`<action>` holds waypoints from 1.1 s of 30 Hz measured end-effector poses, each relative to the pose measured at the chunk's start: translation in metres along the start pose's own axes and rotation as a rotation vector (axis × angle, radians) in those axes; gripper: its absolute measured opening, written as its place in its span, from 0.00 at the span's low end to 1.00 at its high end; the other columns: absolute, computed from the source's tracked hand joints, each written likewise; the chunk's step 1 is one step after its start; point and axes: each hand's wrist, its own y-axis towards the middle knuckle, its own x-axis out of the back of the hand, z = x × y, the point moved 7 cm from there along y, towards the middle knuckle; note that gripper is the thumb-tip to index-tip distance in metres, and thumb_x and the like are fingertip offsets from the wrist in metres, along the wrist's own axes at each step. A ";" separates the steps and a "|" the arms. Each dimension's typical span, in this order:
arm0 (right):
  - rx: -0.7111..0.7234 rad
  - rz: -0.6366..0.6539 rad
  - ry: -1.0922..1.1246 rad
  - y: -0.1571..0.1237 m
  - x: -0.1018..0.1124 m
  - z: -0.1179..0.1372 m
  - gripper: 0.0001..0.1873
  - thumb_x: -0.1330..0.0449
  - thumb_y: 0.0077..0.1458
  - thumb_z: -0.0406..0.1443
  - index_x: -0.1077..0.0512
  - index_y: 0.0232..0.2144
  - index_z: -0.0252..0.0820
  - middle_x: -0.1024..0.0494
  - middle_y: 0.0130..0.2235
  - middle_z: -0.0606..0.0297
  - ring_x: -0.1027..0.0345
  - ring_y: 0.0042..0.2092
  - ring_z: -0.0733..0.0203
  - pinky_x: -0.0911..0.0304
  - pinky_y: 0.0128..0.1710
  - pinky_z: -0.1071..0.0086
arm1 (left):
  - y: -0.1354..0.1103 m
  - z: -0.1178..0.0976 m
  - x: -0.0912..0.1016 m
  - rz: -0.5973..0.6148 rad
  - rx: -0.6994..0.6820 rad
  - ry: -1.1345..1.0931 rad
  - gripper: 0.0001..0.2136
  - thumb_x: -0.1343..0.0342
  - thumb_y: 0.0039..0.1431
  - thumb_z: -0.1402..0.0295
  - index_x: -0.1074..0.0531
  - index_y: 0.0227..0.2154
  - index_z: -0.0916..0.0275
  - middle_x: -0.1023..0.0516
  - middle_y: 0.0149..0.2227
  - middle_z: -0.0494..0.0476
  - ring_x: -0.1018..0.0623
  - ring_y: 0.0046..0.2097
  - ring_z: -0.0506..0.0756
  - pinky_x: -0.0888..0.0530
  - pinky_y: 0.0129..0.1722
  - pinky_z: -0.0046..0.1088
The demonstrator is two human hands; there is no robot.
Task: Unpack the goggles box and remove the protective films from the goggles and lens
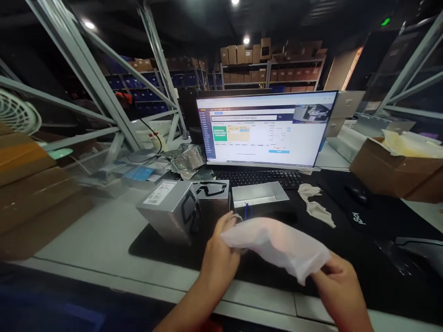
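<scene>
Both my hands hold a thin white pouch (277, 246) above the black desk mat (380, 258). My left hand (221, 256) pinches its left end, fingers closed. My right hand (341, 283) grips the lower right corner. A bit of blue cord (246, 211) shows just behind the pouch. Ahead of my left hand stand two grey product boxes (173, 207) printed with a picture of black glasses, and an open grey box lid (259, 194) lies beside them.
A lit monitor (266, 131) and black keyboard (259, 177) stand behind. A crumpled white cloth (316, 205) and black mouse (358, 193) lie at right, near an open cardboard box (391, 168). Brown cartons (31, 193) and a white fan (17, 113) at left. Silver foil bags (185, 161) sit behind the boxes.
</scene>
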 end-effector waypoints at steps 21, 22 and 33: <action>0.456 0.232 -0.182 -0.074 -0.063 0.026 0.13 0.42 0.56 0.25 0.20 0.39 0.41 0.18 0.45 0.52 0.20 0.45 0.52 0.22 0.39 0.69 | -0.045 0.017 0.017 -0.094 -0.188 0.072 0.22 0.51 0.59 0.77 0.33 0.56 0.60 0.30 0.62 0.62 0.18 0.50 0.57 0.19 0.42 0.28; 0.438 0.208 -0.191 -0.076 -0.063 0.025 0.13 0.41 0.56 0.25 0.20 0.39 0.41 0.18 0.45 0.52 0.20 0.44 0.51 0.23 0.39 0.69 | -0.048 0.018 0.016 -0.135 -0.180 0.054 0.22 0.51 0.58 0.78 0.32 0.56 0.60 0.31 0.62 0.62 0.19 0.51 0.57 0.19 0.42 0.27; 0.206 -0.090 -0.381 -0.087 -0.044 0.002 0.09 0.39 0.57 0.31 0.18 0.36 0.40 0.15 0.39 0.58 0.19 0.38 0.53 0.23 0.38 0.71 | -0.057 0.010 -0.006 -0.103 -0.147 -0.136 0.30 0.54 0.53 0.83 0.34 0.60 0.61 0.29 0.61 0.62 0.25 0.59 0.57 0.23 0.53 0.30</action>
